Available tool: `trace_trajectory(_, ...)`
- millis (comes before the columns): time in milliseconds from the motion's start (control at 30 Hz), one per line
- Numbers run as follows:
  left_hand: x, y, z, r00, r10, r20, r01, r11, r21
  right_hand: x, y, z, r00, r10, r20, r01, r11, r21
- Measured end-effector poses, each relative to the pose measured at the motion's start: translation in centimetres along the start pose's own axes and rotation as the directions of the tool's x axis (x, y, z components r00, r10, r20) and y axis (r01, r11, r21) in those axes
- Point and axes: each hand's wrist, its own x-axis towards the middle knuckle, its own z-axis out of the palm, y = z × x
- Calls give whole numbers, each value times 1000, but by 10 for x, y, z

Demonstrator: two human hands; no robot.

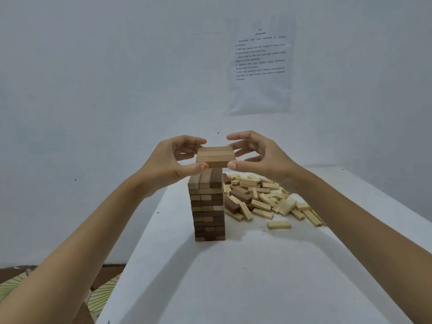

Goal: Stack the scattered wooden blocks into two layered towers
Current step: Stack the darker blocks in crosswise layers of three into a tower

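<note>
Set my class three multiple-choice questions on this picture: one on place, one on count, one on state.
1. On the white table, where is the pile of loose pale wooden blocks relative to the tall brown-and-tan wooden block tower?
A. left of it
B. right of it
C. on top of it

2. How many blocks form the flat tan wooden layer being held?
A. two
B. three
C. five

3. How is that layer?
A. lying on the table
B. buried in the pile
C. pinched over the tower

Answers: B, the pile spreads rightward; B, three strips show side by side; C, left hand and right hand pinch it.
</note>
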Motion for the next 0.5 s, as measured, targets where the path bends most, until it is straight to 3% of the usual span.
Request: trace_trajectory(500,3,-53,-8,994,-61,89,64,997,-39,10,27,36,999,44,-20,-44,999,-32)
